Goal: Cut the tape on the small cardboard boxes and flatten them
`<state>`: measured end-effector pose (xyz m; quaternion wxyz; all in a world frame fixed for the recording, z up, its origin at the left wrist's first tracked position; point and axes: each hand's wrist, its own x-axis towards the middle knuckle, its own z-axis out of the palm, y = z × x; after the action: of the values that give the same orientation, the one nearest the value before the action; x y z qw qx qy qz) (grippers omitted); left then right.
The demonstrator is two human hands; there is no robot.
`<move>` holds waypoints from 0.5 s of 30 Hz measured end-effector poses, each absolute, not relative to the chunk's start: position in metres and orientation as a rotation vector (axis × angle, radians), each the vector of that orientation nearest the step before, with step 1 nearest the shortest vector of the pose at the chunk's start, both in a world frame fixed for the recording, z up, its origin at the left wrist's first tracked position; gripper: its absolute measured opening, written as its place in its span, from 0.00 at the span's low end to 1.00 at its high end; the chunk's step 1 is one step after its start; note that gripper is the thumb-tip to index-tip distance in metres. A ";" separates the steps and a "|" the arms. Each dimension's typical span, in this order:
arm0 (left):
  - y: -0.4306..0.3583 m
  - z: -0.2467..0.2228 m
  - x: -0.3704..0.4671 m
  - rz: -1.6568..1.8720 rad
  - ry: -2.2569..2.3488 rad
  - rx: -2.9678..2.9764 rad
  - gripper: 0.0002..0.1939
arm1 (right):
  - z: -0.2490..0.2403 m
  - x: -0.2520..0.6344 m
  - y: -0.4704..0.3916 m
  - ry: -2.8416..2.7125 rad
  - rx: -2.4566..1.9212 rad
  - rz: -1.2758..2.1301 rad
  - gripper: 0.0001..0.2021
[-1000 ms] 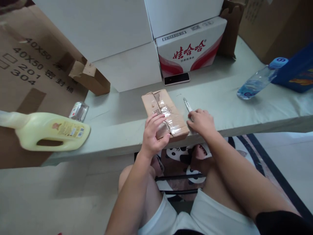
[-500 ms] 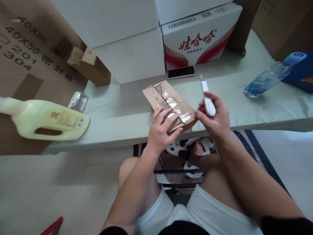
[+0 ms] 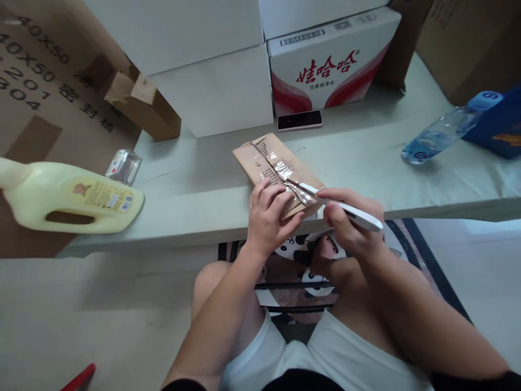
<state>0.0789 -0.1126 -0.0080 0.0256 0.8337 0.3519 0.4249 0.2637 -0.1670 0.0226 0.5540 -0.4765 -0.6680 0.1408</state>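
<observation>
A small flat cardboard box lies at the table's front edge, with clear tape along its top seam. My left hand grips its near left part, fingers on top and thumb along the front edge. In my right hand is a white utility knife, held in closed fingers. The knife's blade points to the upper left, its tip at the taped seam just beyond my left fingers. Whether the tip has pierced the tape, I cannot tell.
A phone lies before a white and red carton. On the left are a yellow jug, a small clear container and an upright brown box. A water bottle leans at the right on the pale-covered table.
My right hand has turned the knife from pointing away to pointing left, bringing its blade onto the box's seam. My left hand has stayed on the box.
</observation>
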 end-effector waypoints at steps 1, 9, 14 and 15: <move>-0.113 -0.008 0.079 1.302 1.101 2.580 0.17 | 0.024 0.264 -0.166 -1.593 -1.111 0.303 0.08; -0.114 -0.007 0.079 1.298 1.138 2.585 0.17 | 0.034 0.258 -0.172 -1.744 -1.025 -0.018 0.07; -0.114 -0.007 0.079 1.291 1.123 2.569 0.17 | 0.033 0.254 -0.173 -1.806 -1.036 -0.154 0.07; -0.114 -0.007 0.079 1.292 1.115 2.562 0.17 | 0.032 0.254 -0.172 -1.818 -1.045 -0.161 0.07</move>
<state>0.0791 -0.1138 -0.0068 0.0316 0.8319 0.3621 0.4194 0.2536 -0.1719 0.0321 0.4964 -0.4314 -0.7504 -0.0664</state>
